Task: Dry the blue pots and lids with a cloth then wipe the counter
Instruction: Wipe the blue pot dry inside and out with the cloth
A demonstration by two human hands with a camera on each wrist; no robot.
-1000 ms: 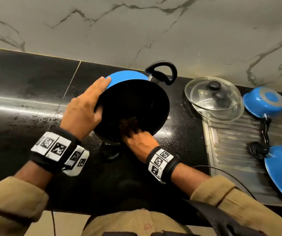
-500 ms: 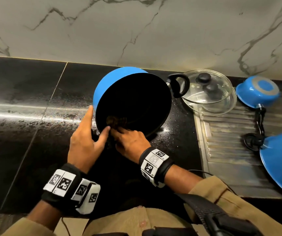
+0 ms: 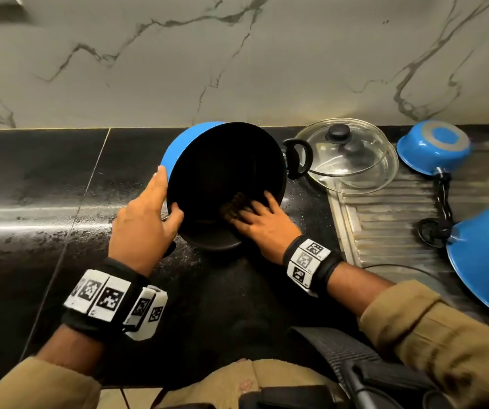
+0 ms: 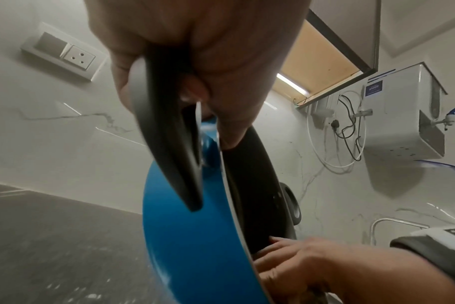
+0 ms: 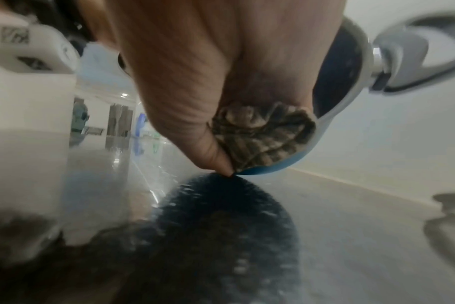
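Centrally on the black counter (image 3: 45, 187), the tilted round blue metal pot (image 3: 184, 143) is gripped at its left rim by the left hand (image 3: 146, 219); a bunched checked cloth (image 3: 233, 203) is pinched inside it by the right hand (image 3: 267, 225).

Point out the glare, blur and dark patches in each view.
Head view: a bright glare streak crosses the counter at left, and the pot interior is too dark for detail. Left wrist: the left hand is near and soft. Right wrist: the foreground is smeared, the cloth clearer.
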